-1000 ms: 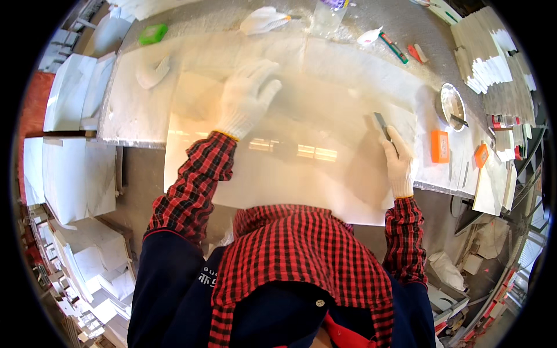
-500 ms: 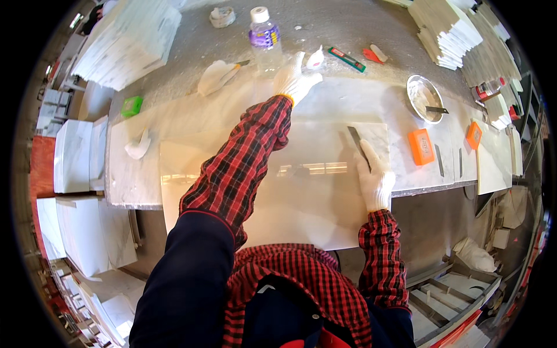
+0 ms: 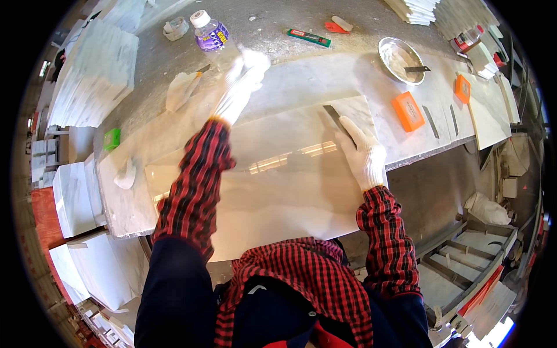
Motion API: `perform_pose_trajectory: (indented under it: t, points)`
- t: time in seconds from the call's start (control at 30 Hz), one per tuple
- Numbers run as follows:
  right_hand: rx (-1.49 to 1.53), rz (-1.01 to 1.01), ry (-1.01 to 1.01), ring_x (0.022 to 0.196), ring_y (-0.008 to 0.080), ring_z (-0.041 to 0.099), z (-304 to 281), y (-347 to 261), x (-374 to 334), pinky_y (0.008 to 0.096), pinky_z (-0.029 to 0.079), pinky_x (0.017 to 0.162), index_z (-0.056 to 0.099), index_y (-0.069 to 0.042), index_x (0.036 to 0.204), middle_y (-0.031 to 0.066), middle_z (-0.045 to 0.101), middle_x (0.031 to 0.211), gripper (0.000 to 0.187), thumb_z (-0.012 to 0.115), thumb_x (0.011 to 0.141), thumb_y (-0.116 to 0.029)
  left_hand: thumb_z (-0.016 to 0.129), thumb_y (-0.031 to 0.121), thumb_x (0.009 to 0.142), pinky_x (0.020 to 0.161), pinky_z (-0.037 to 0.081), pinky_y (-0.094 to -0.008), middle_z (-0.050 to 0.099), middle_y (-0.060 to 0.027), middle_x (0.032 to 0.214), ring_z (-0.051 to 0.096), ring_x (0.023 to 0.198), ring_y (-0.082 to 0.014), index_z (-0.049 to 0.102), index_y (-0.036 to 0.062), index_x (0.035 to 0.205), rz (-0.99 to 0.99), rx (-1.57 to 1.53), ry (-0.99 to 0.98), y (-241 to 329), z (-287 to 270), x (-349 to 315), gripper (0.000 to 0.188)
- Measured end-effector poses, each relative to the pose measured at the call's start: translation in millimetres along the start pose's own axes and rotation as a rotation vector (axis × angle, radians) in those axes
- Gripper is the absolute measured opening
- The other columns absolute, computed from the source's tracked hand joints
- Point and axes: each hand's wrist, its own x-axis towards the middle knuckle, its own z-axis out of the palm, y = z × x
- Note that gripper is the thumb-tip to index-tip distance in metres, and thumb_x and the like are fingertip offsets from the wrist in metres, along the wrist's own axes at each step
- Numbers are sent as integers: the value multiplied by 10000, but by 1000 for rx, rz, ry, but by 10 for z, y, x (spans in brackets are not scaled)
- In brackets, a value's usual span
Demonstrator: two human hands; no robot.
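Observation:
A large pale polished stone slab (image 3: 290, 191) lies before me, overhanging the bench's near edge. My right hand (image 3: 362, 153), in a white knitted glove, is closed on a thin dark metal scraper blade (image 3: 332, 112) over the slab's right part. Beyond the slab's far edge, my gloved left hand (image 3: 241, 84) has its fingers drawn together beside a clear bottle (image 3: 212, 36) with a purple label and white cap. Whatever those fingers hold is hidden; the small white squeeze bottle seen earlier is out of sight.
A metal bowl (image 3: 400, 61) of pale paste holds a spatula (image 3: 416, 69). Near it are orange boxes (image 3: 408, 111) and loose blades (image 3: 430, 122). A green slim box (image 3: 308, 37) lies at the back. Slab stacks (image 3: 96, 72) stand far left; a metal rack (image 3: 464, 261) is lower right.
The view has turned, so the bench appears tilted and shifted left. My left hand's spread fingers have closed where the small white bottle stood. The right hand still grips the blade.

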Motion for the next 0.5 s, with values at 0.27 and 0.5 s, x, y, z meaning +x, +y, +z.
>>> perform_pose_trajectory:
  t: [0.27,0.5]
  points:
    - [-20,-24,28,978,327,721,34,97,-22,391,568,860,747,-151,1255,150,755,1084,357,759,923,-283,727,249,970,782,524,-267,709,-57,1044,649,857,-111,632,-51,1249,-256,143,111,198,-457,-1911,420]
    - [-44,-59,-11,987,329,728,53,115,-9,391,570,864,743,-148,1269,151,759,1145,358,742,940,-292,735,305,961,718,525,-259,695,-37,975,612,813,-79,646,-39,1309,-508,168,-7,85,-265,-2770,497]
